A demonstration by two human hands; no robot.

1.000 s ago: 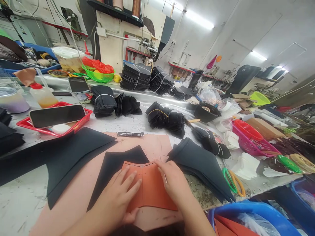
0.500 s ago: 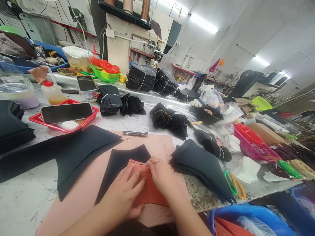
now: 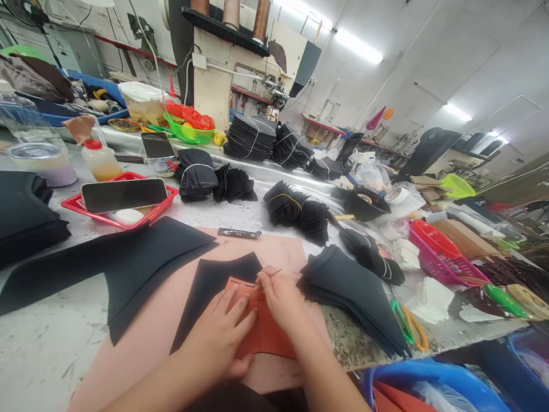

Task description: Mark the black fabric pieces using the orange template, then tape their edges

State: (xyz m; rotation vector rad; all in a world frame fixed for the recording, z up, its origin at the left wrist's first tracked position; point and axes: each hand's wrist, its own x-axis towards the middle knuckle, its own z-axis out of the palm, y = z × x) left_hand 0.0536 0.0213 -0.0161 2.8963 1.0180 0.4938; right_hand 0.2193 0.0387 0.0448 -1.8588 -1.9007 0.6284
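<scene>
An orange template sheet (image 3: 270,320) with short dark slots along its top edge lies on a black cut piece (image 3: 201,292). My left hand (image 3: 221,326) presses flat on the sheet's left side with fingers spread, covering part of it. At the slotted top edge, my right hand (image 3: 277,292) pinches a thin pen (image 3: 277,272), whose upper end sticks out to the right above the fingers. Its tip is hidden. Both the template and the black piece rest on a pink board (image 3: 141,343).
Stacked black pieces lie to the right (image 3: 347,292) and left (image 3: 146,269) of the board. A marker box (image 3: 239,233) is at its far edge. Beyond are a red tray (image 3: 158,212) with a phone and tied black bundles (image 3: 281,203). Scissors (image 3: 409,326) lie right, above a blue bin (image 3: 429,369).
The pen in my right hand has tilted, and more of it shows above the fingers. My left hand stays on the template. The whole view has shifted slightly.
</scene>
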